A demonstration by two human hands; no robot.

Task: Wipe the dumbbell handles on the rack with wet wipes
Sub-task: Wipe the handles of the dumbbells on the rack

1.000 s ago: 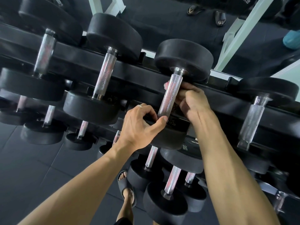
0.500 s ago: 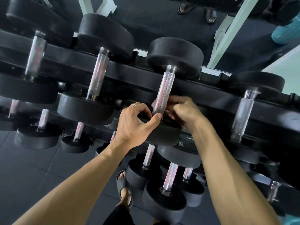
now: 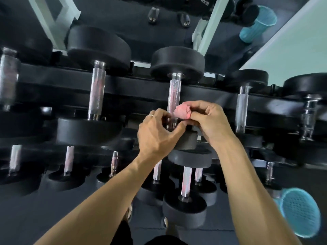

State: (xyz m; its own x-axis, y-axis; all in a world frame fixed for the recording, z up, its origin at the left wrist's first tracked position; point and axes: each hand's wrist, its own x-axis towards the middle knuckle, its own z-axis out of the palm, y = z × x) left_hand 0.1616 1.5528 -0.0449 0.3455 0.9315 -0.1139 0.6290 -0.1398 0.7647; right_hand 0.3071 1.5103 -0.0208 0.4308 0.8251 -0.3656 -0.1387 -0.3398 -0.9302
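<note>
Honestly, here's where the job looks to be at, big stuff first:

1. Rack (image 3: 123,89): a long black multi-tier thing loaded with dumbbells, chrome handles all over the top row and more down on the lower tiers. Nothing shows which ones are already wiped, since every handle is equally shiny. My guess is most of the rack is still to do.
2. Dumbbell being worked on (image 3: 177,63): top row, roughly centre. Its knurled handle (image 3: 174,96) is bare along the upper stretch, and both hands are bunched at the lower end by the near weight head.
3. Neighbour handles: one to the left (image 3: 97,92) and one to the right (image 3: 242,110), both untouched at this moment, so probably next in line.
4. Left hand (image 3: 155,133): fingers curled around the bottom of the handle just above the near head, gripping it to steady the dumbbell, I think.
5. Right hand (image 3: 210,119): pinching the wipe.
6. Wet wipe (image 3: 182,112): a pinkish wad, right beside the lower handle. Whether it's actually touching the metal, I can't tell.
</note>
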